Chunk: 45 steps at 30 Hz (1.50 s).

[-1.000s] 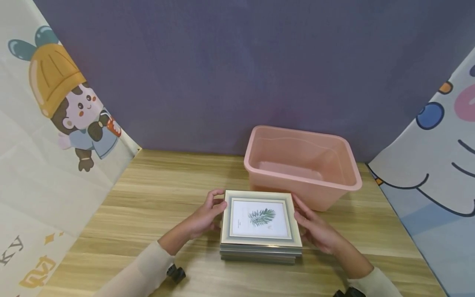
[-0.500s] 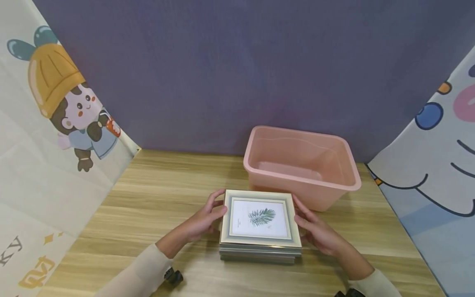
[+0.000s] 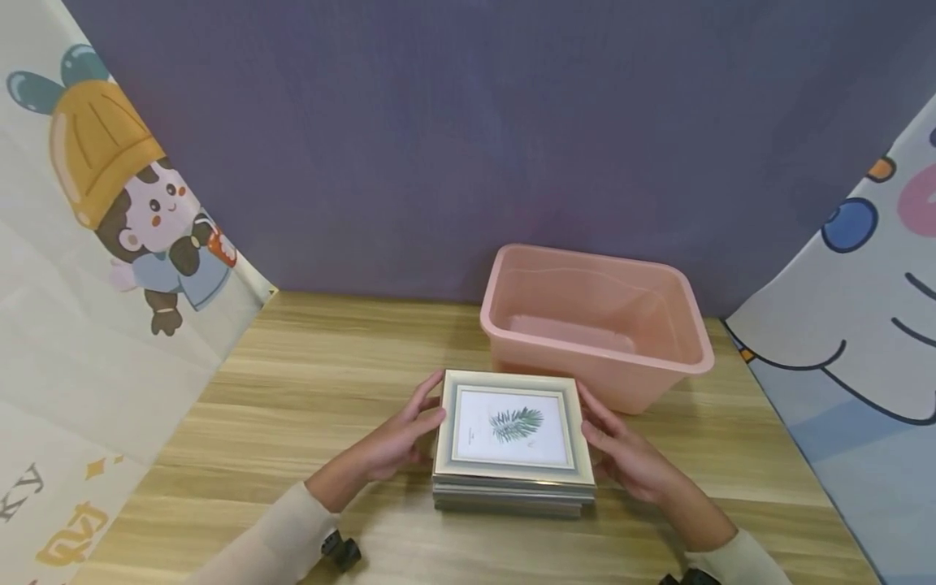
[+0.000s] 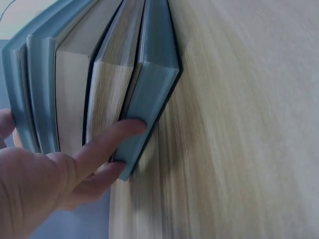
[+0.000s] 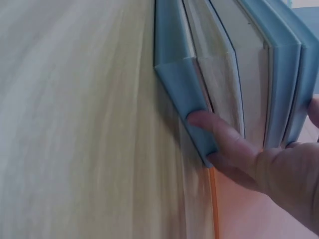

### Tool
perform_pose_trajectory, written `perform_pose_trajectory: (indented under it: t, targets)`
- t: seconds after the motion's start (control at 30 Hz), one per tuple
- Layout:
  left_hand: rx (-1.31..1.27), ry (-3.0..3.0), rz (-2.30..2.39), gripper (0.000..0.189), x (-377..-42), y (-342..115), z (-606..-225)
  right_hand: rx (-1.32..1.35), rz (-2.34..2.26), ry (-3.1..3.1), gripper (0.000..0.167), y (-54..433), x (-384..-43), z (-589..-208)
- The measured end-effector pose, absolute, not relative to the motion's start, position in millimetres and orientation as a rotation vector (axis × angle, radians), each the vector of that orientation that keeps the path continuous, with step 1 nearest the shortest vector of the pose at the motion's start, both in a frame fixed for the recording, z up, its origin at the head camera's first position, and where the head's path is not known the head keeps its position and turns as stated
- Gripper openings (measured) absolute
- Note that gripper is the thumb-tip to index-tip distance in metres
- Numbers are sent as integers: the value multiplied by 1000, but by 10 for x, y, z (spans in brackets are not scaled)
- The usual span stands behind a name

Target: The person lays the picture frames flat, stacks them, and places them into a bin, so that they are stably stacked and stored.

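A stack of several picture frames (image 3: 514, 475) lies on the table in front of the pink bin, the top one showing a green leaf print in a pale border. My left hand (image 3: 398, 439) touches the stack's left side, thumb near the top frame and the other fingers lower down. On the opposite side, my right hand (image 3: 621, 447) rests against the frames in the same way. In the left wrist view, fingers (image 4: 112, 137) lie nearly straight across the frame edges, down to the lowest blue frame. The right wrist view has fingers (image 5: 229, 137) reaching that lowest frame too.
The pink bin (image 3: 595, 357) stands directly behind the stack, to the right, with nothing visible inside. Wood-grain table (image 3: 314, 366) extends on both sides. A dark wall panel (image 3: 439, 146) closes off the back, and printed cloths hang left and right.
Both hands stay at the sides of the stack. The left fingers have straightened slightly along its edge; the frames and bin have not visibly moved.
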<state>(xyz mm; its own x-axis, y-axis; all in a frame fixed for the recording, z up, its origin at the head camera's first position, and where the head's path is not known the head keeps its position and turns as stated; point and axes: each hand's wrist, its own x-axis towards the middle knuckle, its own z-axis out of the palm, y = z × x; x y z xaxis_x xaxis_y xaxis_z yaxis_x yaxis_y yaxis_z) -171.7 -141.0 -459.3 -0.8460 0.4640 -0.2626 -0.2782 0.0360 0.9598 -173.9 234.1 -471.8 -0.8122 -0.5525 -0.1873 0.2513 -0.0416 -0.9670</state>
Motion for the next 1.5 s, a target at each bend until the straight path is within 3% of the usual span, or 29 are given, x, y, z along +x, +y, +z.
perform_pose_trajectory:
  t: [0.77,1.5]
  targets:
    - [183,1781,1885,72,-1726,-1412,-4454,-251,-1958,1659,71,2298,-1693,-4594]
    - [241,1791,1841,69,-1593,-1455,-3989,-257,-1931,1706,71,2283,-1526,-4117]
